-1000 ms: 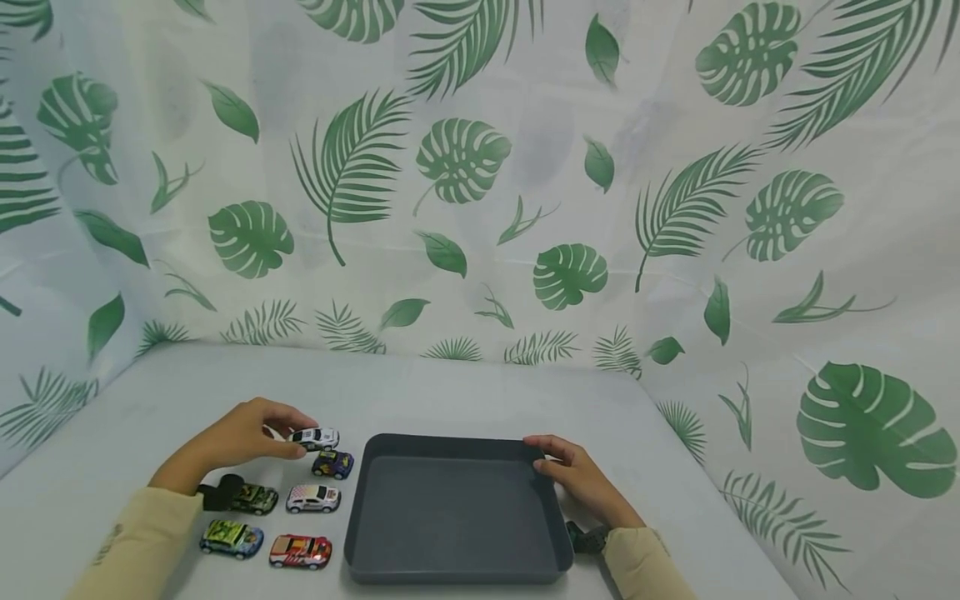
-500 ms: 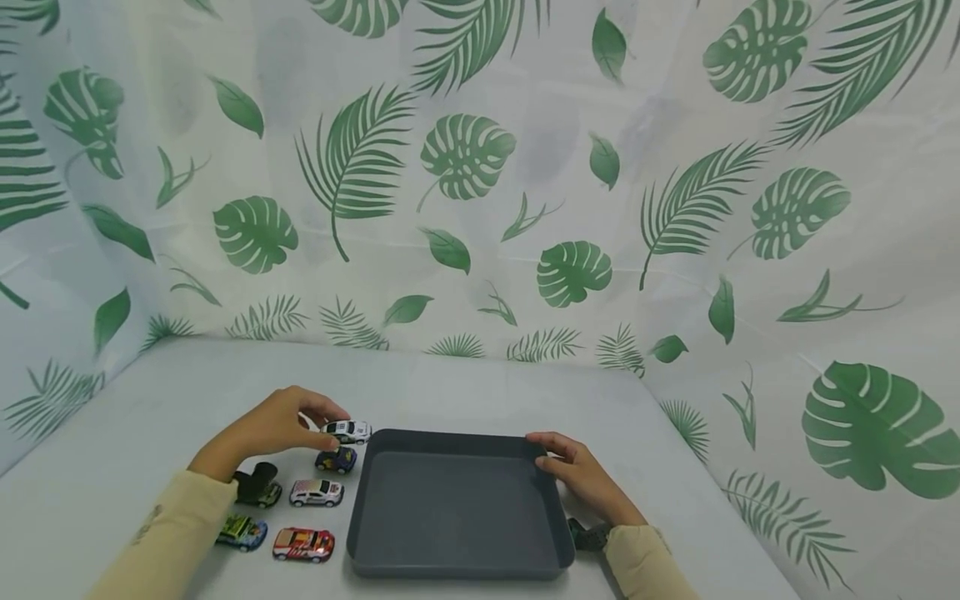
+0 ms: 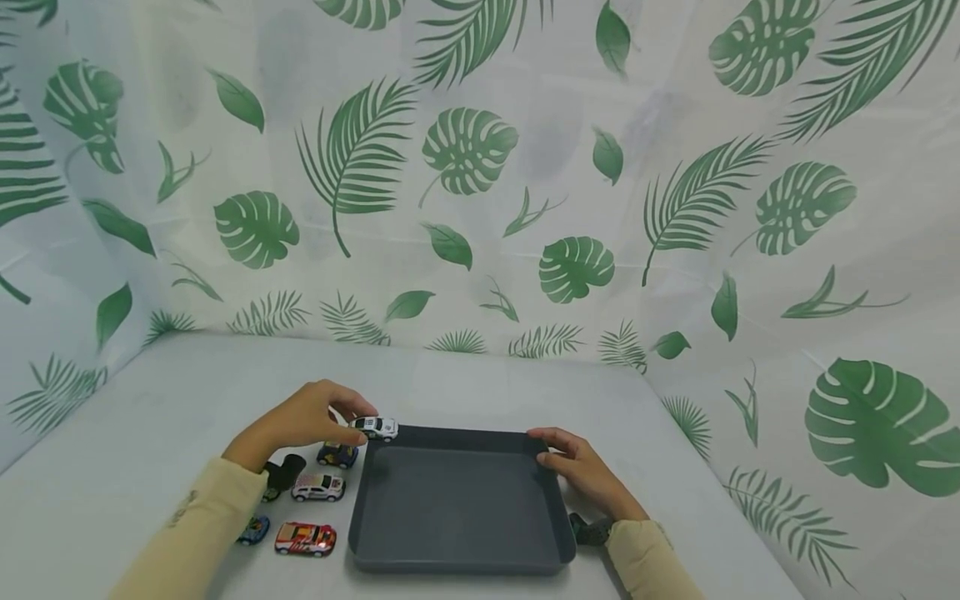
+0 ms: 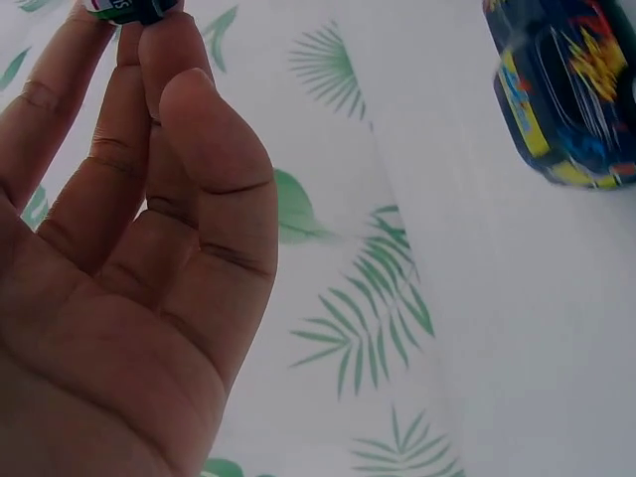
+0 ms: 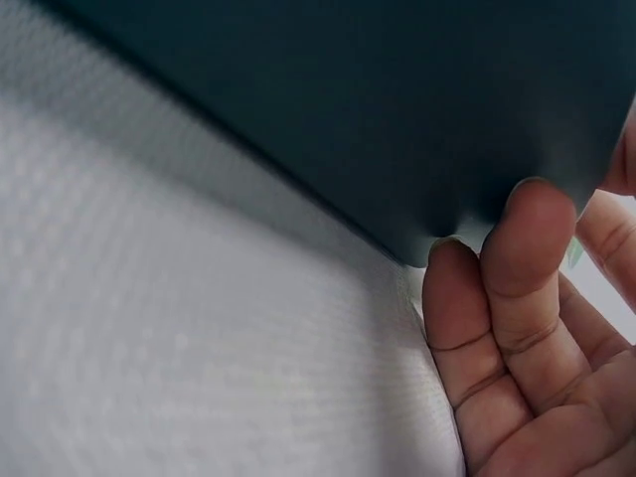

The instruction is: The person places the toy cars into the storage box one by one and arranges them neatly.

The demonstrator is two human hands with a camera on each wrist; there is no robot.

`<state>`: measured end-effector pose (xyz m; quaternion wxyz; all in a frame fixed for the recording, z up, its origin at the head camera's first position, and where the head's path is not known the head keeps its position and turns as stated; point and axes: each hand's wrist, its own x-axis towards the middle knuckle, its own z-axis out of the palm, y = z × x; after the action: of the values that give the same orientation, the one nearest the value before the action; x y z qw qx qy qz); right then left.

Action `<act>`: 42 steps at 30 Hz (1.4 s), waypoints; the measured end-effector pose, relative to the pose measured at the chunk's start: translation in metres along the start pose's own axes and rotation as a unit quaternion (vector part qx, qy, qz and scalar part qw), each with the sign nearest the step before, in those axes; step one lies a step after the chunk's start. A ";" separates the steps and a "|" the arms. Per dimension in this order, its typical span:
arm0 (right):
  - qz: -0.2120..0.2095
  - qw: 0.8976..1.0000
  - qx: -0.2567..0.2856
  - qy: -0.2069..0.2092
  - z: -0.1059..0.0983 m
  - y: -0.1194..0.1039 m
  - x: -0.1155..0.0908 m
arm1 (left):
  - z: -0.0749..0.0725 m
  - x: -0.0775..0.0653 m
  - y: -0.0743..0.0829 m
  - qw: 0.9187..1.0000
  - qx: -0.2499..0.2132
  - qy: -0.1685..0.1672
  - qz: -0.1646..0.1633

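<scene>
My left hand (image 3: 315, 421) pinches a white toy car (image 3: 377, 428) with dark windows between thumb and fingertips. The car overlaps the far left corner of a dark grey rectangular tray (image 3: 465, 570). At the top of the left wrist view only a sliver of the held car (image 4: 124, 8) shows at the fingertips. My right hand (image 3: 585, 471) grips the tray's far right corner. Up close in the right wrist view, its fingertips (image 5: 532, 234) press against the tray's outer wall (image 5: 348, 109).
Left of the tray stand a dark blue toy car (image 3: 337, 454), a white one with a pink pattern (image 3: 318, 487) and a red one (image 3: 306, 539). A blue-green car (image 3: 255, 530) is partly behind the left sleeve. A leaf-print cloth (image 3: 480, 250) hangs behind the white table (image 3: 450, 387).
My left hand has carried the white car rightward, from beside the dark blue car to the tray's far left corner. The right hand has stayed at the tray's corner.
</scene>
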<state>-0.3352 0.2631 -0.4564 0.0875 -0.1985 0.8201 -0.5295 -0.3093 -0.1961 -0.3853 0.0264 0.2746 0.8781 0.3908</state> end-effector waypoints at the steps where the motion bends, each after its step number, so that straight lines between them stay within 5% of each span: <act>1: -0.003 1.000 0.001 -0.003 0.000 0.000 0.000 | 0.001 0.002 0.001 1.000 0.001 -0.001 0.000; 20: 0.008 1.000 0.003 -0.004 -0.005 0.006 0.005 | 0.040 0.044 0.030 0.999 0.030 -0.002 -0.016; 42: 0.010 1.000 0.006 -0.001 -0.004 0.007 0.004 | 0.081 0.073 0.033 0.998 -0.054 -0.024 -0.005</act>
<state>-0.3423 0.2672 -0.4607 0.0943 -0.1905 0.8186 -0.5336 -0.3353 -0.0873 -0.4060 0.0648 0.2778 0.8562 0.4308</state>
